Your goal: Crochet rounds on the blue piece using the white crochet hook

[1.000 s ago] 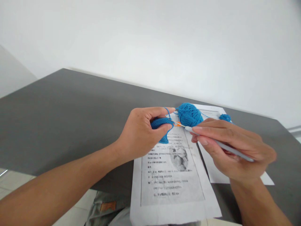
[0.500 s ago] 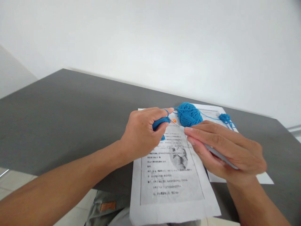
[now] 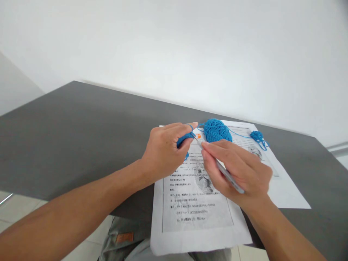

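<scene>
My left hand (image 3: 169,150) is closed on a piece of blue crochet work (image 3: 185,138), mostly hidden behind the fingers and thumb. A strand of blue yarn loops round its index finger and runs off to the ball of blue yarn (image 3: 216,130) on the papers. Between the thumb and fingers of my right hand (image 3: 237,165) is a crochet hook (image 3: 230,176) with a grey handle. Its thin metal tip reaches the edge of the blue work by my left thumb. An orange stitch marker (image 3: 198,136) shows just beyond the tip.
A printed sheet (image 3: 195,239) with text and a picture lies under my hands and overhangs the near table edge. Beneath my right forearm is a second sheet (image 3: 289,195). A small tangle of blue yarn (image 3: 258,138) rests at its far end. The dark grey table (image 3: 89,145) meets a white wall.
My right hand has moved left and turned, bringing the hook steeper and its tip close in against the blue work. My left hand stays nearly in place.
</scene>
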A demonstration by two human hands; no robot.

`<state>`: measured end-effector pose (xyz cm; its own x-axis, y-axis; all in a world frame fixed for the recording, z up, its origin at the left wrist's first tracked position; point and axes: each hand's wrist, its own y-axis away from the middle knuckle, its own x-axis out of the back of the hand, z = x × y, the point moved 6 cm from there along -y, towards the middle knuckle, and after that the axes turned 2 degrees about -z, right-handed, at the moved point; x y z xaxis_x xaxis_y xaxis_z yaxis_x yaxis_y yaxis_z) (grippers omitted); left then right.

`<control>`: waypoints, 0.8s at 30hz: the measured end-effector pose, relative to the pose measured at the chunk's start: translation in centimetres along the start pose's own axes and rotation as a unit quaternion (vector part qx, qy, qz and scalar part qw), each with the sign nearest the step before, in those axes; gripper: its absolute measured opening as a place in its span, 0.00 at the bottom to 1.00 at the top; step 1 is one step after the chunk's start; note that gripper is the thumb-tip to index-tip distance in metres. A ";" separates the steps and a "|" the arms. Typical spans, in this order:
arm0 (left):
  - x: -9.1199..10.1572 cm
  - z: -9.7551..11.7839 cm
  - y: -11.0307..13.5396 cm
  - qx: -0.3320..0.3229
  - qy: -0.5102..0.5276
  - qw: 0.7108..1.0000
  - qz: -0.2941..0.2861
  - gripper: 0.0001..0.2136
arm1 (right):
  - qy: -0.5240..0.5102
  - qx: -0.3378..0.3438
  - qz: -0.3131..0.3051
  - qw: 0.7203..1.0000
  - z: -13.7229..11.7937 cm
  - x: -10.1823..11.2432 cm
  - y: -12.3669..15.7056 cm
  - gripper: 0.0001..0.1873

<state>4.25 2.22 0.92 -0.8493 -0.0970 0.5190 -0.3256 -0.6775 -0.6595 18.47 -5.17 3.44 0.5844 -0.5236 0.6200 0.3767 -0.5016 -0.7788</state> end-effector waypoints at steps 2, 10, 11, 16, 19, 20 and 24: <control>-0.1 0.5 0.1 -0.015 0.015 1.000 -0.006 0.13 | 0.028 0.039 -0.025 0.999 -0.3 -0.3 -0.1 0.12; 0.3 -0.1 0.1 0.137 0.237 0.962 -0.017 0.07 | -0.163 -0.109 0.093 0.976 1.6 -0.3 1.2 0.20; 0.3 -0.3 0.2 0.151 0.270 0.951 -0.015 0.07 | -0.187 -0.121 0.100 0.970 1.8 -0.3 1.3 0.20; -0.5 -0.9 0.4 0.202 0.375 0.905 -0.018 0.07 | -0.238 -0.138 0.120 0.954 2.1 -0.5 1.5 0.20; -0.7 -1.0 0.5 0.227 0.403 0.887 -0.011 0.09 | -0.243 -0.133 0.123 0.953 2.1 -0.5 1.5 0.20; -0.7 -1.0 0.6 0.234 0.410 0.882 -0.007 0.09 | -0.241 -0.129 0.122 0.954 2.1 -0.5 1.5 0.21; -0.9 -1.2 0.7 0.251 0.434 0.865 0.009 0.09 | -0.188 -0.107 0.101 0.971 1.6 -0.4 1.3 0.24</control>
<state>4.25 2.66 -0.66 -0.9156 0.3259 -0.2354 -0.2729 -0.9339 -0.2312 19.92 -4.55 2.02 0.8670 -0.3580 0.3467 0.0931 -0.5670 -0.8184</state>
